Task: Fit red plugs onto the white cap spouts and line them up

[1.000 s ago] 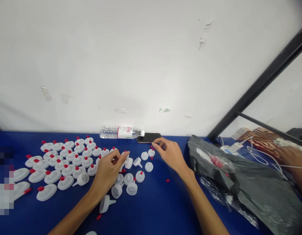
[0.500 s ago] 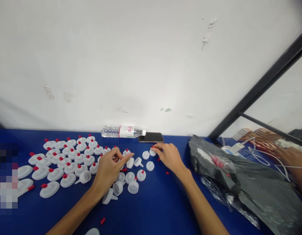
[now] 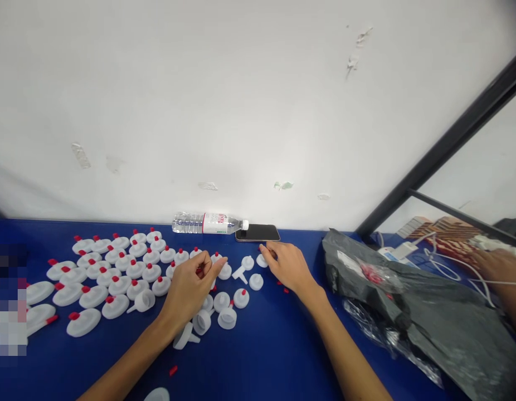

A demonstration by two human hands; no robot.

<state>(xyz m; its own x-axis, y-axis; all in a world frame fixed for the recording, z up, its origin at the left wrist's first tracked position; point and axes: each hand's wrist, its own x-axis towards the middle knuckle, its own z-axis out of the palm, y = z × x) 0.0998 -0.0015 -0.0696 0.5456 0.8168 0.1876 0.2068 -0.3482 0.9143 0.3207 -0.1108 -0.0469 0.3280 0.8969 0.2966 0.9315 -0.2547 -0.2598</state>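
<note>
My left hand is curled above the white nozzle caps, thumb and fingers closed; a bit of red shows inside the curl, perhaps a small red tip. Over at the right edge of the caps, my right hand has its fingers bent together beside a white nozzle cap; whatever is in the pinch is hidden. Bare white caps stand nearby, and one red-tipped cap is upright between the hands. Several caps lie tipped over below. Small loose red tips lie under my right wrist.
Many red-tipped white caps spread across the left of the blue table. A water bottle and a phone lie by the wall. At right are a grey plastic bag, a black metal frame and another person's hand.
My right fingers have shifted slightly, uncovering more of the white cap beside them. A small white cap between the hands has turned. My left hand has barely moved.
</note>
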